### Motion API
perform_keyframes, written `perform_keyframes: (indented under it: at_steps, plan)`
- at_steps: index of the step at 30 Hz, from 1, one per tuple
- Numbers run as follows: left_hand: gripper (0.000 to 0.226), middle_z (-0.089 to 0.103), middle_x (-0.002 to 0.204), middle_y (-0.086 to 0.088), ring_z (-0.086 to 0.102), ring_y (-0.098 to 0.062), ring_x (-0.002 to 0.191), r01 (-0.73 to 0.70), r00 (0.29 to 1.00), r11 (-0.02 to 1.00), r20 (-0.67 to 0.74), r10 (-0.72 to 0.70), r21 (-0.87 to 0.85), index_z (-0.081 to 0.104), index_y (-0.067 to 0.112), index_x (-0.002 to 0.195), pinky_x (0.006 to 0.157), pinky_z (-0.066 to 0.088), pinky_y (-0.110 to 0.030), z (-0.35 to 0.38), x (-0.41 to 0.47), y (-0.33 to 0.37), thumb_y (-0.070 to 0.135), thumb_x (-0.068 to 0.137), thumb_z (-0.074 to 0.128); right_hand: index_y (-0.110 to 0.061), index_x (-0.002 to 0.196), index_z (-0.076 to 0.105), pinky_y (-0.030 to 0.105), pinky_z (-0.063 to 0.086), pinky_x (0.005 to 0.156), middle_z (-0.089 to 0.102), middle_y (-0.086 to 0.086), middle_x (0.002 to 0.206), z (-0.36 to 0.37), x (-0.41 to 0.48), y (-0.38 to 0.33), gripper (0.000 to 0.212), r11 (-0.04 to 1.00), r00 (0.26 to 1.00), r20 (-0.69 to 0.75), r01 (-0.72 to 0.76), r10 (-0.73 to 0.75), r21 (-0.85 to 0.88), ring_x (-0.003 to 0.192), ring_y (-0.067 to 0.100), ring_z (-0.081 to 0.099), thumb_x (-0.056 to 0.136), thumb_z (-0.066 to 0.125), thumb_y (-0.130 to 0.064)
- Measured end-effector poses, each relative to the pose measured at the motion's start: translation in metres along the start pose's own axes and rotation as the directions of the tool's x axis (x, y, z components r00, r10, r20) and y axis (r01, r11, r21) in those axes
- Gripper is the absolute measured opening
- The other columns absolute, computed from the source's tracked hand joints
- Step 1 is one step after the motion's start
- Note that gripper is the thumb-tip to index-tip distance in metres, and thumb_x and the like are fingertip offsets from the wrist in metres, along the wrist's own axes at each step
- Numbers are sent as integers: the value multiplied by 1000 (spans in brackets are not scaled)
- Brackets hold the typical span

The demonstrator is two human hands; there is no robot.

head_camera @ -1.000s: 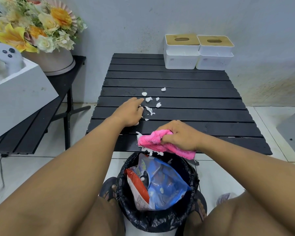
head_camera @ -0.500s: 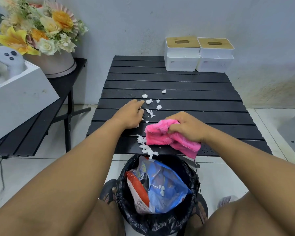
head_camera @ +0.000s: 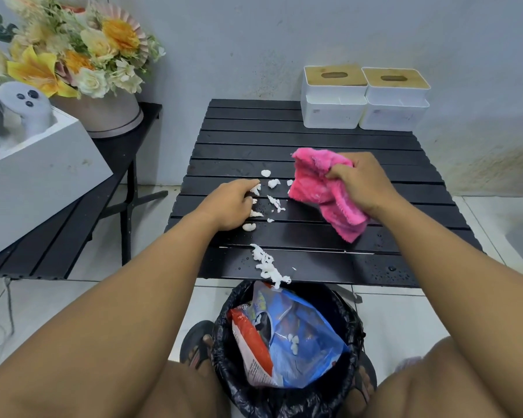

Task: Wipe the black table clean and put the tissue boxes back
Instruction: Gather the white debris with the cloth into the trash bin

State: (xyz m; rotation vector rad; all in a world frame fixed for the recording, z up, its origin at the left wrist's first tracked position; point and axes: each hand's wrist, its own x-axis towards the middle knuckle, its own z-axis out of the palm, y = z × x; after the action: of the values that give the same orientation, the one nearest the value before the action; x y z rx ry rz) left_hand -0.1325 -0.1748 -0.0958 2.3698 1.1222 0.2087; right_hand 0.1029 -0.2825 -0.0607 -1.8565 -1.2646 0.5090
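Observation:
The black slatted table (head_camera: 314, 152) is wet and carries white scraps (head_camera: 274, 184) near its middle and a clump of them (head_camera: 267, 265) at its front edge. My right hand (head_camera: 361, 182) grips a pink cloth (head_camera: 320, 188), lifted over the table's right middle, its lower end hanging. My left hand (head_camera: 233, 203) rests on the table among the scraps with loosely curled fingers. Two white tissue boxes with wooden lids, the left (head_camera: 334, 98) and the right (head_camera: 394, 99), stand side by side at the table's far right edge.
A black-lined bin (head_camera: 287, 396) with blue and red wrappers stands below the front edge, between my knees. A second black table (head_camera: 73, 233) at left holds a white box (head_camera: 43, 173) and a flower pot (head_camera: 103, 116). The wall is close behind.
My right hand has lifted the pink cloth from the front edge and carried it back toward the table's middle. A clump of scraps stayed at the front edge. My left hand has hardly moved.

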Motion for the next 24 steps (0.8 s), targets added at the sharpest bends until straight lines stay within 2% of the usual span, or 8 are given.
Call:
perform_keyframes:
  at_steps: [3,8,11,14,19,22,24]
  plan:
    - [41,56,138,-1,49,-25,127,-8,1000,1000,9,8,-1,52,19,138,102,39,-33,1,0,-1,13,99,43,-1,71,59,44,50,67,64,13,70,5,6,1,25,999,989,-148,-24,19,-30,68,32,57,84,54,-22]
    - [47,49,147,3,43,-22,135,2,1000,1000,27,-1,-6,44,22,147,106,34,-30,2,2,-3,18,100,46,-17,58,39,33,30,58,45,-5,58,5,9,-9,31,998,932,-363,-31,9,-55,62,21,42,88,46,-14]
    - [41,58,135,3,51,-23,124,-6,1000,1000,19,6,-26,52,23,137,100,40,-32,0,0,-2,14,98,45,-23,63,47,31,35,65,52,-9,66,6,17,-13,27,999,899,-437,-39,30,-13,72,22,49,89,44,-15]
    - [33,65,116,4,56,-23,108,-12,1000,999,5,12,-51,59,22,119,93,47,-36,-1,0,-3,8,94,42,-24,84,61,34,43,77,64,-3,88,15,30,-11,22,999,915,-403,-41,23,-36,91,27,58,91,41,-18]
    - [31,67,109,0,57,-25,102,-11,999,999,-48,9,-50,61,16,111,90,49,-40,-2,-1,-8,5,92,39,-28,113,65,31,38,79,68,1,114,40,52,7,36,981,986,-164,-31,-1,-193,105,28,60,96,33,-26]
    - [27,66,108,-1,57,-25,101,-17,997,999,-78,14,-37,61,14,109,85,47,-34,-3,1,-14,6,94,40,-28,116,64,32,36,78,68,3,118,45,64,16,37,974,987,-160,-69,35,-214,108,30,60,96,32,-24]
    - [28,65,116,-2,57,-25,108,-15,995,999,-98,11,-37,62,14,115,89,46,-32,-4,2,-18,8,96,42,-25,111,62,32,36,76,67,6,113,43,72,13,37,978,967,-247,-111,64,-180,104,32,60,95,29,-22]
